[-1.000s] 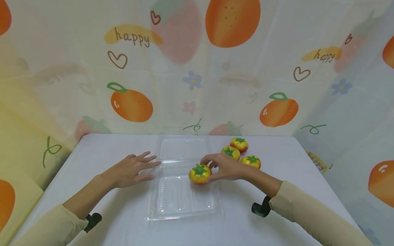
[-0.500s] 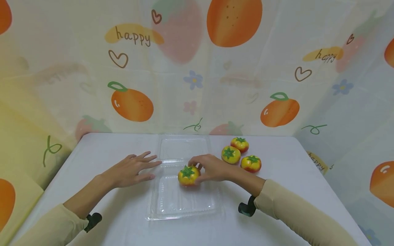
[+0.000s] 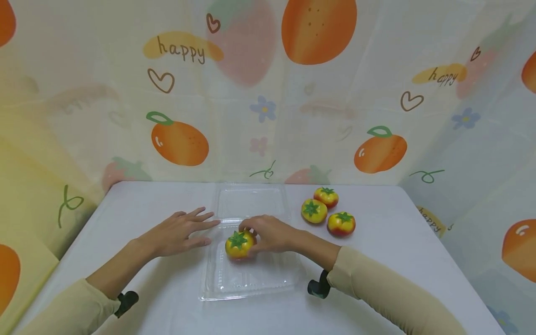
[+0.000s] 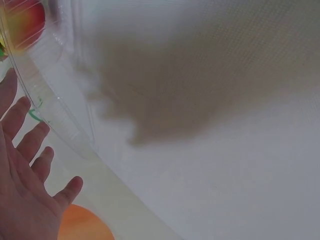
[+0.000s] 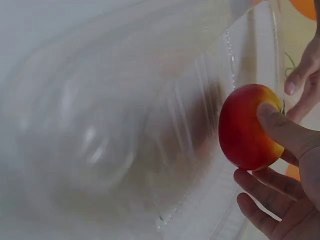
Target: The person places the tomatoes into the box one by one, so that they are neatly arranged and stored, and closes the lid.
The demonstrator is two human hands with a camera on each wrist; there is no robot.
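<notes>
My right hand (image 3: 270,234) pinches a yellow-and-red tomato (image 3: 238,246) with a green star-shaped top. It holds the tomato over the near half of a clear plastic clamshell box (image 3: 251,294), left of that half's middle. In the right wrist view the thumb lies on the upper side of the tomato (image 5: 245,127) and the fingers are underneath. My left hand (image 3: 177,232) has its fingers spread, palm down, with the fingertips at the box's left edge. The left wrist view shows those fingers (image 4: 32,142) straight and holding nothing.
Three more tomatoes, one at the back (image 3: 325,197), one at the left (image 3: 314,211) and one nearer (image 3: 341,224), sit right of the box on the white table (image 3: 368,279). The box's lid (image 3: 251,202) lies open toward the patterned cloth (image 3: 293,139) behind.
My right hand has carried the tomato leftward across the near half of the box, away from the other three. My left hand has stayed in place.
</notes>
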